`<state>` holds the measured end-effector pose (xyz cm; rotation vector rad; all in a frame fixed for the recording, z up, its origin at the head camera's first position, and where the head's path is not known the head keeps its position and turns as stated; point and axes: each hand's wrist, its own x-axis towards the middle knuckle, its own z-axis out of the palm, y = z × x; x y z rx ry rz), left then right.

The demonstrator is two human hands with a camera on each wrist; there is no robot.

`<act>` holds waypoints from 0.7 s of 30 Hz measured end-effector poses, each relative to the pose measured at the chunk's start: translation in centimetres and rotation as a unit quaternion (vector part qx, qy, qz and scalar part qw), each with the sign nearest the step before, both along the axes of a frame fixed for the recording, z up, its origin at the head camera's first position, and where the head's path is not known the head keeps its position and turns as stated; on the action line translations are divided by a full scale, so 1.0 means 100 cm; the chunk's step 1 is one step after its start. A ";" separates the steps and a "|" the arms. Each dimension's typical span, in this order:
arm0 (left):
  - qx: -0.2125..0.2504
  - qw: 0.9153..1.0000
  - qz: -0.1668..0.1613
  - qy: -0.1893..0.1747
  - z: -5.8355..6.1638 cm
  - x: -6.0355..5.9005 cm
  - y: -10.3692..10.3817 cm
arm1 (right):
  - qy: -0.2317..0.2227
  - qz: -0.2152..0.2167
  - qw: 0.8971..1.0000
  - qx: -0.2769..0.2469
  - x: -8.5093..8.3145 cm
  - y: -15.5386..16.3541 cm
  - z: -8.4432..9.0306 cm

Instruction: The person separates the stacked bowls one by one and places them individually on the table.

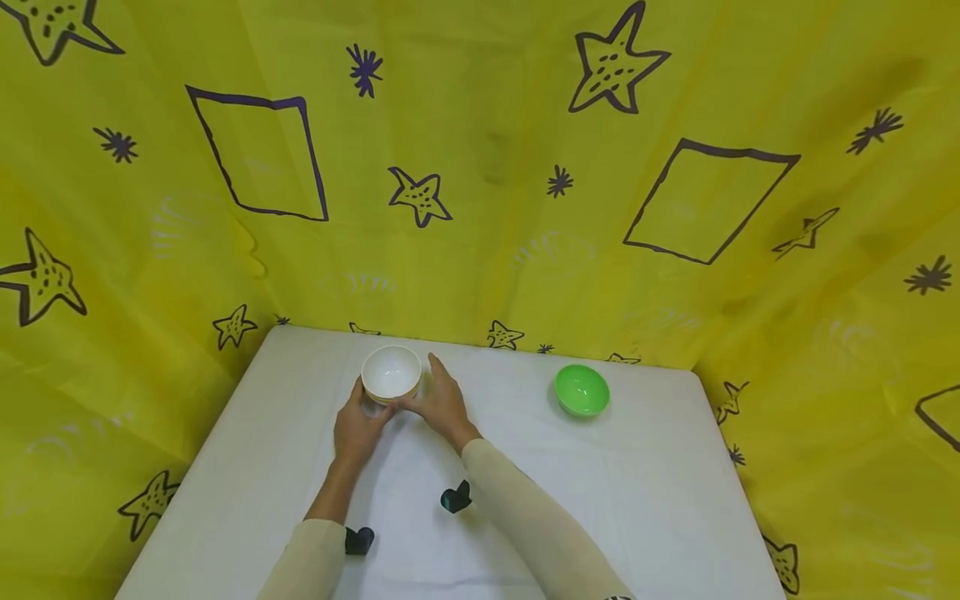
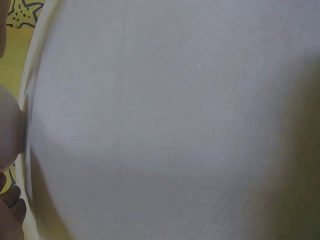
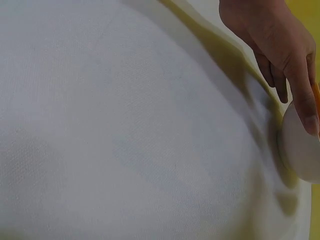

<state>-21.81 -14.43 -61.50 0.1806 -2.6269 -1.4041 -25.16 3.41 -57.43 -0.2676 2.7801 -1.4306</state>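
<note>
The right hand (image 3: pixel 272 42) touches a white bowl (image 3: pixel 300 150) on the white tablecloth (image 3: pixel 125 125).

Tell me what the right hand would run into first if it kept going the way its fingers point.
The right hand already rests against the white bowl, its fingers pointing toward the far table edge. Going straight on, it would probably slide along the bowl's side and next meet the yellow star-patterned cloth behind the table, though depth is hard to judge.
</note>
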 end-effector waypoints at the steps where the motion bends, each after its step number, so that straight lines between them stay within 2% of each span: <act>1: -0.001 1.000 -0.001 -0.001 0.000 0.000 0.000 | 0.002 0.003 1.000 0.001 0.000 -0.001 0.000; 6: -0.003 1.000 0.001 0.001 0.002 -0.001 0.001 | 0.023 0.021 0.999 -0.007 -0.003 -0.006 0.002; 11: -0.007 1.000 0.004 0.011 0.003 -0.002 0.003 | 0.013 0.032 0.999 -0.014 -0.004 -0.011 0.006; 21: -0.012 1.000 0.005 -0.010 0.004 0.001 0.002 | 0.011 0.027 0.999 -0.014 -0.003 -0.017 0.005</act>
